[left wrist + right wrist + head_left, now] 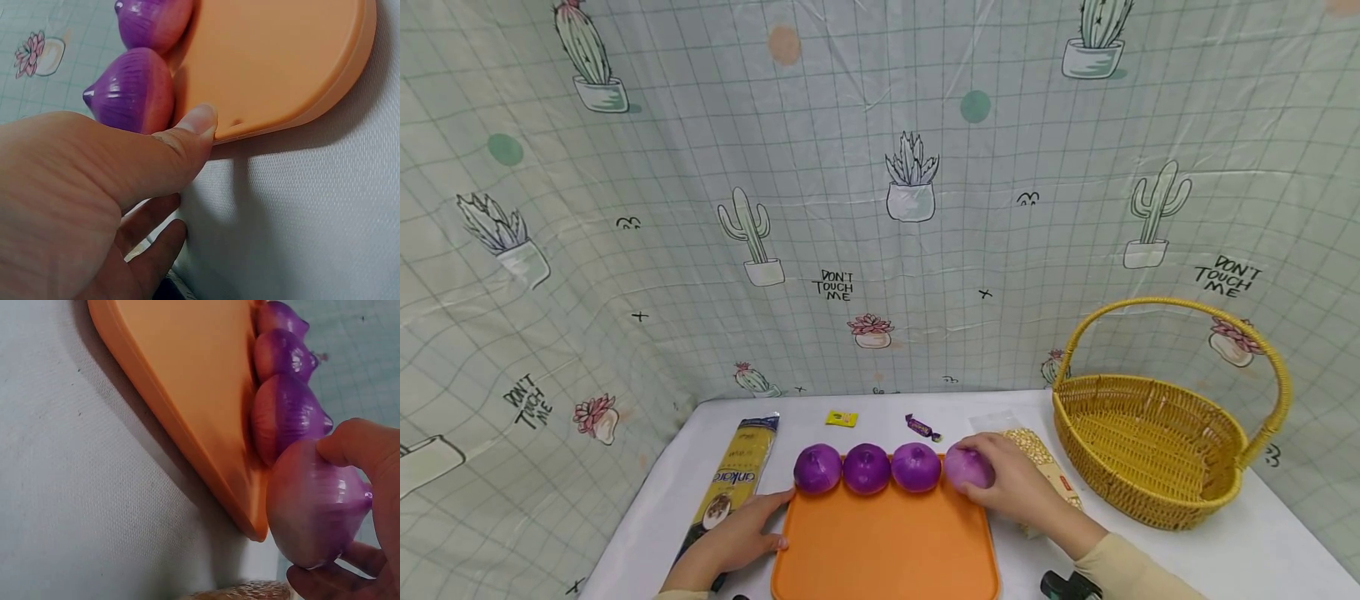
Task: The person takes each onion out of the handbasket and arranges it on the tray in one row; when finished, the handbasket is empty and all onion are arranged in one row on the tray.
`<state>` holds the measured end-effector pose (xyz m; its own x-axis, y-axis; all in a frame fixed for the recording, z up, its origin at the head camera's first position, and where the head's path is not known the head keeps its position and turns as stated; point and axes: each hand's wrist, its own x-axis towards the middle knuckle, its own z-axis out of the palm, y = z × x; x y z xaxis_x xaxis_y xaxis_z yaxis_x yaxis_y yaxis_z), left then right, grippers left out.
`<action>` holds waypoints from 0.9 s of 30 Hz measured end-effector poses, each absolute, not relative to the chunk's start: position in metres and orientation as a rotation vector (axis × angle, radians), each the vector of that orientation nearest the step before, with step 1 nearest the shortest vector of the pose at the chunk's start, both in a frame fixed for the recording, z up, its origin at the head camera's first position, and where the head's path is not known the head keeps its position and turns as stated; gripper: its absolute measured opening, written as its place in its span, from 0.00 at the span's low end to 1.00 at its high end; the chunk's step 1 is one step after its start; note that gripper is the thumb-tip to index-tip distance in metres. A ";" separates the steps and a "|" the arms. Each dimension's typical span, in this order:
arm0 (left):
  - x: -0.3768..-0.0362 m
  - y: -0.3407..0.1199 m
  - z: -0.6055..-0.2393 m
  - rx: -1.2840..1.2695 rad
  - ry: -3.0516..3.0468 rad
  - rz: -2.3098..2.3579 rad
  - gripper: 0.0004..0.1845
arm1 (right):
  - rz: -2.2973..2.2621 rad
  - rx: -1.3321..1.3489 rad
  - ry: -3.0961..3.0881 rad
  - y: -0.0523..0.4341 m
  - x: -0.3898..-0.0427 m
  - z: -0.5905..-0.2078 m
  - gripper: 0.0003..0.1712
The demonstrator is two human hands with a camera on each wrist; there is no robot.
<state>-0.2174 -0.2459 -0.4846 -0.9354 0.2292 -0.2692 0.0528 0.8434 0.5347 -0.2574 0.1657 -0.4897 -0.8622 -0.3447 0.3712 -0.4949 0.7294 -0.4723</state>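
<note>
At the far left of the white counter (647, 500) lies a long yellow pasta packet (733, 483), running from 12 toward 6 o'clock. The left hand (730, 542) rests over its lower end, fingers relaxed and gripping nothing; in the left wrist view its thumb (187, 134) touches the rim of the orange tray (887, 542) at the tray's 9 o'clock side.

Along the tray's 12 o'clock edge sit four purple onions in a row, each touching its neighbour: the first onion (817, 468), the second onion (867, 468), the third onion (916, 467) and the fourth onion (966, 468). The right hand (1018, 487) curls its fingers (356, 447) round the fourth onion, which sits at the tray's 1 o'clock corner, partly over the rim.

Beyond the row, toward 12 o'clock, lie a small yellow sachet (841, 418) and a purple wrapped candy (922, 428), well apart from each other. Just right of the right hand is a bag of pale kernels (1037, 454), partly hidden by the hand. At the 3 o'clock end stands a yellow wicker basket (1157, 450) with an arched handle. A cactus-print curtain (880, 208) hangs behind the counter.
</note>
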 end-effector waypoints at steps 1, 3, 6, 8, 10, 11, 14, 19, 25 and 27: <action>-0.217 -0.246 -0.485 0.213 2.698 0.767 0.37 | 0.834 0.664 -2.679 0.165 -0.258 -0.490 0.29; -0.217 -0.246 -0.484 0.216 2.698 0.768 0.37 | 0.828 0.665 -2.686 0.164 -0.258 -0.490 0.28; -0.217 -0.247 -0.484 0.224 2.699 0.774 0.37 | 0.834 0.660 -2.694 0.163 -0.260 -0.491 0.28; -0.217 -0.247 -0.484 0.226 2.699 0.778 0.37 | 0.821 0.655 -2.703 0.162 -0.261 -0.492 0.27; -0.217 -0.247 -0.484 0.224 2.700 0.777 0.37 | 0.807 0.647 -2.714 0.161 -0.262 -0.493 0.28; -0.217 -0.247 -0.484 0.222 2.699 0.776 0.37 | 0.795 0.644 -2.720 0.161 -0.262 -0.493 0.28; -0.218 -0.247 -0.485 0.216 2.697 0.771 0.37 | 0.781 0.631 -2.731 0.159 -0.263 -0.495 0.29; -0.219 -0.246 -0.485 0.214 2.693 0.766 0.37 | 0.802 0.613 -2.733 0.157 -0.262 -0.495 0.27; -0.218 -0.246 -0.484 0.217 2.694 0.772 0.37 | 0.818 0.604 -2.737 0.156 -0.261 -0.494 0.28; -0.218 -0.246 -0.484 0.220 2.694 0.774 0.37 | 0.815 0.599 -2.738 0.156 -0.261 -0.495 0.28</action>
<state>-0.2180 -0.2460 -0.4843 -0.9341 0.2353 -0.2684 0.0569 0.8406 0.5386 -0.2606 0.1559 -0.4945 -0.8921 -0.3189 0.3201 -0.4420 0.7628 -0.4720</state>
